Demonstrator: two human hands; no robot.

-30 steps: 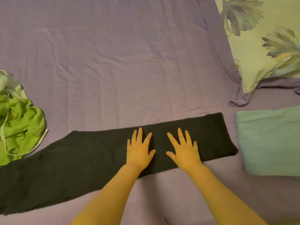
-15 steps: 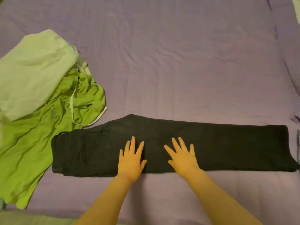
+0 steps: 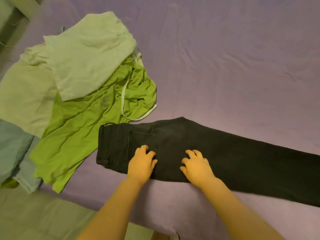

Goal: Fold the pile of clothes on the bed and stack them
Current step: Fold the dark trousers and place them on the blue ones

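A pair of black trousers (image 3: 216,153) is laid flat across the bed (image 3: 225,66), folded lengthwise w/ 1 leg on top of the other; the waistband end is at the left, and the legs run off to the right, cut by the frame edge. A back pocket is seen near the waist.

Both hands are placed on the trousers near the seat. The left hand (image 3: 142,163) is set just right of the pocket, fingers curled w/ tips dug into the fabric. The right hand (image 3: 196,166) is set beside it, a short gap between the 2, fingers likewise curled & pressed into the cloth. Whether fabric is actually pinched up by either hand can't be told.

Left of the trousers, an unfolded pile is seen: a bright green shirt (image 3: 83,129) w/ pale trim, touching the waistband end, & a pale green garment (image 3: 86,58) lying partly over it. A blue-grey garment (image 3: 13,153) is seen at the far left edge, approx. beside the shirt's hem. The bed is covered by a wrinkled purple sheet.
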